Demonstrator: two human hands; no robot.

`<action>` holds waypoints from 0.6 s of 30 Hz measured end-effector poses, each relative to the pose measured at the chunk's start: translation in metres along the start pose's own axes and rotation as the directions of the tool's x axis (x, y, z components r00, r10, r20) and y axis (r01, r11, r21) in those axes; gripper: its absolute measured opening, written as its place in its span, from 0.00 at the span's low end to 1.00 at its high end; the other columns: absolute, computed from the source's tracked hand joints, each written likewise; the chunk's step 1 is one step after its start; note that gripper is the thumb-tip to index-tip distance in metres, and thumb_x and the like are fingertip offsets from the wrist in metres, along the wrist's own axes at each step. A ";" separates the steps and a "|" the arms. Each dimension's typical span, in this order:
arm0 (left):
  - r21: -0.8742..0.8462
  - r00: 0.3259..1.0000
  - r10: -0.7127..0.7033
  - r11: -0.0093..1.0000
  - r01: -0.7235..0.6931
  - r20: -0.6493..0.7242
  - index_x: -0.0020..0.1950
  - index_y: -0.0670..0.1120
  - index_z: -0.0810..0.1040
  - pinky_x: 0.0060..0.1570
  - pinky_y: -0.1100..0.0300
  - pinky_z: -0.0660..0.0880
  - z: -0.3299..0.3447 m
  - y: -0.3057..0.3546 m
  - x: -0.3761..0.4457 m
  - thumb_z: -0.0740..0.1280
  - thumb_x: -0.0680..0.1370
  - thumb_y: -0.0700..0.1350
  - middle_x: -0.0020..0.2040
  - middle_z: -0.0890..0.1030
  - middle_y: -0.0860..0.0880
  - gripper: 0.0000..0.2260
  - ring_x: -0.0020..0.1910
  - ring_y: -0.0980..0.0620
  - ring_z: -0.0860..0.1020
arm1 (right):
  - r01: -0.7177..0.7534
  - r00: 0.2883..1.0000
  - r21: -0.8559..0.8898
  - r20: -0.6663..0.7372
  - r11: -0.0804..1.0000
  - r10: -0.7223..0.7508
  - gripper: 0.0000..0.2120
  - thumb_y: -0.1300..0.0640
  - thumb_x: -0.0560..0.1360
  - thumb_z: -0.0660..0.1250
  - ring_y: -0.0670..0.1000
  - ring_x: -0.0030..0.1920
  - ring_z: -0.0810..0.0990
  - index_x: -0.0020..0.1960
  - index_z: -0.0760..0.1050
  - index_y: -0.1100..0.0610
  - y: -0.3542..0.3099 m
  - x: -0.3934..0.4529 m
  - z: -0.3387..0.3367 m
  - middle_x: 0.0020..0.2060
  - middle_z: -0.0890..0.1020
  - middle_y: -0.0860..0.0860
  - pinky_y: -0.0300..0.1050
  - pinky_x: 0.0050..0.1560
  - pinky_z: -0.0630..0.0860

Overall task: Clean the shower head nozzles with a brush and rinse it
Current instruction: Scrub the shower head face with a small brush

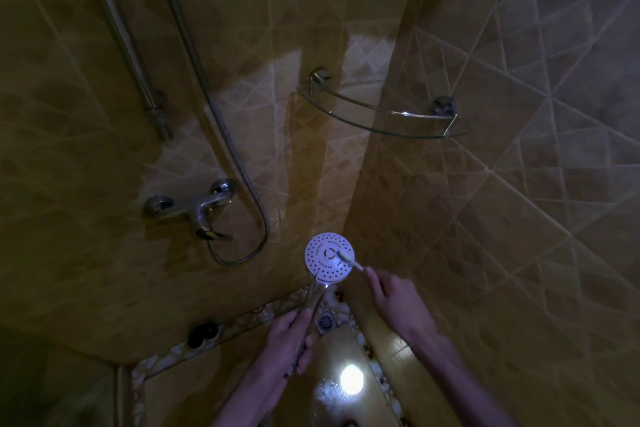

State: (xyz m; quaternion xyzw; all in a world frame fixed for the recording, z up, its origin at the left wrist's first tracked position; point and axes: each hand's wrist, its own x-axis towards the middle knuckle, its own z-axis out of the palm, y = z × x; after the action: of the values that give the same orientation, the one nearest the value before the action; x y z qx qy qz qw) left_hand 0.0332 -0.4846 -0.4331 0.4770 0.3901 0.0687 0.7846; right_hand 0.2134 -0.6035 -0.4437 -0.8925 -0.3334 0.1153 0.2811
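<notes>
Dim tiled shower corner; wall fills most of view, lit only by a glare spot on the wet floor below the hands. Glass shelf hangs high above the grip, well apart. Hose runs down from above, loops under the mixer tap off to the left of the grip; the slack probably lets the head be brought down to working height. Left hand has fingers curled round the chrome handle, gripping low, so the shower head sits just above and beyond it with the nozzle face turned up toward the camera, likely so the holes can be seen and reached. Right hand pinches the brush by its handle end, thumb and fingers closed on it; exact finger layout is too dark to tell. Brush reaches left from that grip, bristles touching the right part of the face near the centre ring. Drain sits on the floor between the two hands, below the head. Judgement: scrubbing stage, rinse not yet done; no water visible from nozzles.
</notes>
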 end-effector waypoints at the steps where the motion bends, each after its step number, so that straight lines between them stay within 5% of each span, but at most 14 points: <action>1: 0.003 1.000 0.001 1.000 -0.001 -0.011 0.43 0.40 0.73 0.16 0.70 0.56 -0.001 -0.002 0.001 0.59 0.81 0.43 0.23 0.69 0.49 0.10 0.14 0.56 0.63 | 0.058 0.998 -0.078 0.015 0.995 -0.057 0.23 0.36 0.79 0.49 0.42 0.28 0.77 0.41 0.74 0.49 0.000 -0.005 0.002 0.25 0.76 0.46 0.35 0.27 0.65; 3: 0.019 1.000 0.004 1.000 -0.004 -0.031 0.42 0.39 0.71 0.15 0.72 0.56 -0.003 -0.007 0.004 0.58 0.81 0.42 0.22 0.69 0.49 0.10 0.12 0.56 0.62 | 0.117 0.993 -0.139 0.018 0.983 -0.115 0.22 0.37 0.79 0.49 0.46 0.31 0.80 0.45 0.75 0.49 0.000 -0.001 0.003 0.29 0.80 0.49 0.37 0.29 0.66; 6: 0.036 1.000 0.006 0.999 -0.005 -0.025 0.42 0.39 0.70 0.15 0.72 0.56 -0.003 -0.013 0.004 0.59 0.80 0.43 0.22 0.69 0.48 0.10 0.12 0.55 0.62 | -0.052 0.999 0.070 0.017 0.996 0.051 0.18 0.45 0.81 0.55 0.54 0.43 0.82 0.45 0.77 0.55 -0.008 0.022 -0.014 0.39 0.84 0.54 0.40 0.38 0.67; 8: 0.031 1.000 0.006 1.000 -0.006 -0.004 0.41 0.40 0.70 0.15 0.72 0.57 -0.002 -0.014 0.004 0.59 0.80 0.43 0.23 0.69 0.48 0.10 0.13 0.55 0.62 | -0.051 0.999 0.085 -0.010 0.995 0.053 0.20 0.44 0.81 0.54 0.51 0.41 0.82 0.45 0.77 0.56 -0.015 0.026 -0.021 0.37 0.83 0.55 0.38 0.36 0.66; 10: 0.023 1.000 0.006 1.000 -0.006 -0.005 0.41 0.40 0.71 0.15 0.72 0.57 -0.001 -0.014 0.006 0.59 0.80 0.43 0.22 0.69 0.48 0.10 0.12 0.55 0.62 | 0.107 0.991 -0.134 -0.062 0.985 -0.116 0.23 0.39 0.80 0.50 0.44 0.29 0.80 0.40 0.75 0.52 -0.019 0.015 -0.017 0.27 0.79 0.50 0.34 0.26 0.62; 13: 0.036 1.000 0.006 0.999 -0.005 -0.007 0.41 0.39 0.71 0.15 0.73 0.56 -0.002 -0.014 0.009 0.59 0.80 0.42 0.22 0.69 0.48 0.10 0.11 0.55 0.62 | 0.230 0.967 -0.458 0.013 0.859 -0.253 0.29 0.33 0.79 0.42 0.50 0.25 0.79 0.39 0.71 0.51 -0.020 -0.007 0.000 0.23 0.76 0.52 0.40 0.24 0.60; 18: 0.086 1.000 0.004 0.996 -0.006 0.014 0.43 0.39 0.71 0.16 0.71 0.56 -0.003 -0.017 0.007 0.60 0.80 0.44 0.23 0.70 0.49 0.09 0.13 0.55 0.62 | 0.112 0.992 -0.137 -0.045 0.984 -0.119 0.23 0.40 0.81 0.48 0.52 0.31 0.81 0.37 0.71 0.51 -0.023 0.023 -0.025 0.26 0.77 0.50 0.41 0.32 0.65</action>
State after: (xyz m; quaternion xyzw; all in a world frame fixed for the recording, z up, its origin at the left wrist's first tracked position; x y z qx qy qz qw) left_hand 0.0311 -0.4883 -0.4517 0.5119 0.3861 0.0505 0.7657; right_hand 0.2286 -0.5846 -0.4107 -0.8913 -0.3841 0.0523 0.2353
